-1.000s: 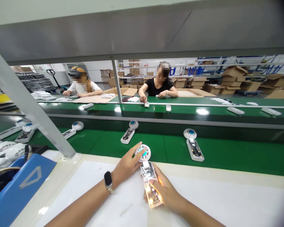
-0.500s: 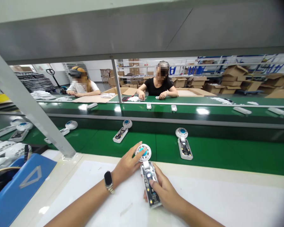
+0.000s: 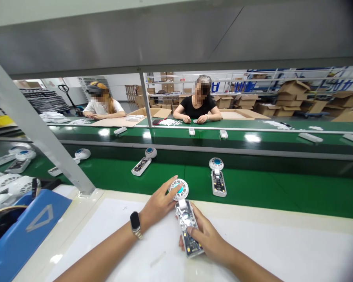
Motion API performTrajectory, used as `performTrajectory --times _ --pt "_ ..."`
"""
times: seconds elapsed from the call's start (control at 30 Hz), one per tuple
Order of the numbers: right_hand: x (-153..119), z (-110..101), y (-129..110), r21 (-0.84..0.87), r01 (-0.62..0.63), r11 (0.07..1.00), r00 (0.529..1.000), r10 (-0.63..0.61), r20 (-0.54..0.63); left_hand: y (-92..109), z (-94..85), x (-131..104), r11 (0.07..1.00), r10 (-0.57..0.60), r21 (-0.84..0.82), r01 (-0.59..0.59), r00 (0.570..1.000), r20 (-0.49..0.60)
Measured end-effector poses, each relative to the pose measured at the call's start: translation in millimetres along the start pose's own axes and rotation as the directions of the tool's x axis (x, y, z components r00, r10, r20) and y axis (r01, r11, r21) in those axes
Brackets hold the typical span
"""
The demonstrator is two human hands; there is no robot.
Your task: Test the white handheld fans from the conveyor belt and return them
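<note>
A white handheld fan (image 3: pixel 182 203) with a round vented head, a blue centre and an uncovered circuit board in its handle is between my hands, above the white work surface. My left hand (image 3: pixel 161 199), below a wrist with a dark watch, grips the fan's head, one finger lying across its front. Wrapped round the handle is my right hand (image 3: pixel 204 235), its thumb pressing on the board. Part of the handle's edge is hidden by the right fingers. Just beyond, a similar fan (image 3: pixel 218 182) lies on the green conveyor belt (image 3: pixel 261 188).
More open fans, one of them (image 3: pixel 144 161) straight ahead, lie along the near belt. A blue bin (image 3: pixel 26 235) and piled white fan parts (image 3: pixel 14 186) stand at left, beside a slanted metal post (image 3: pixel 47 129). Two people sit beyond the far belt (image 3: pixel 164 137).
Fans on the near belt have shifted left, while white pieces on the far belt have shifted right. My hands keep nearly the same hold. The far person's hand has moved right.
</note>
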State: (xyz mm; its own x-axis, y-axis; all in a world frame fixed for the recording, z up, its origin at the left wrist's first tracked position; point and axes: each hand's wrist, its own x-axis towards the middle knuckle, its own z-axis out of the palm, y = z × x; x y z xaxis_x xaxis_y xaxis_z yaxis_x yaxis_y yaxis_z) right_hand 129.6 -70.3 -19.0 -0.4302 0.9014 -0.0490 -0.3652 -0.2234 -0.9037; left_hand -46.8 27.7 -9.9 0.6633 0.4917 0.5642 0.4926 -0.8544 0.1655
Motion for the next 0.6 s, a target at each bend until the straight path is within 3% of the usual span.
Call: performTrajectory --times 0.6 --pt "-1.3 0.6 -1.0 -0.013 0.02 1.0 1.0 -0.02 0.009 -0.3 -0.2 0.7 1.0 0.008 0.004 -0.008 1.0 0.01"
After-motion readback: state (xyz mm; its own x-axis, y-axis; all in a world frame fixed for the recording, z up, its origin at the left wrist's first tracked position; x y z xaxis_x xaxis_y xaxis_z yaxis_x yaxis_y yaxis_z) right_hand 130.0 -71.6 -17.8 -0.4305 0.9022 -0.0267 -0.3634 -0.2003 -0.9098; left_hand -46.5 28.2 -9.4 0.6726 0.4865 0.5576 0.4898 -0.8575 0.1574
